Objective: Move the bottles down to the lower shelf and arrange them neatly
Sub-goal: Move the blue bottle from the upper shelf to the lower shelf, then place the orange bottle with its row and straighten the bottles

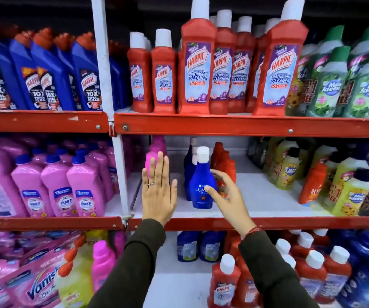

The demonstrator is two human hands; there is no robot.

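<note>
On the middle shelf (pixel 257 222) a blue bottle with a white cap (pixel 202 181) stands at the front of a short row of blue bottles. My right hand (pixel 225 193) is beside it with fingers spread and curled near its right side, holding nothing. My left hand (pixel 158 193) is flat and open, fingers up, in front of a pink bottle (pixel 151 162). A row of small red bottles (pixel 223 163) stands behind my right hand. Red Harpic bottles (pixel 198 63) fill the upper shelf. The bottom shelf holds more red Harpic bottles (pixel 224 283) and blue bottles (pixel 188 245).
A white upright post (pixel 110 107) divides the shelving. Pink Shakti bottles (pixel 56 185) sit left of it, blue Harpic bottles (pixel 52 72) above them. Green and yellow Max Kleen bottles (pixel 346 192) crowd the right side. Bare white shelf surface lies between the red row and those bottles.
</note>
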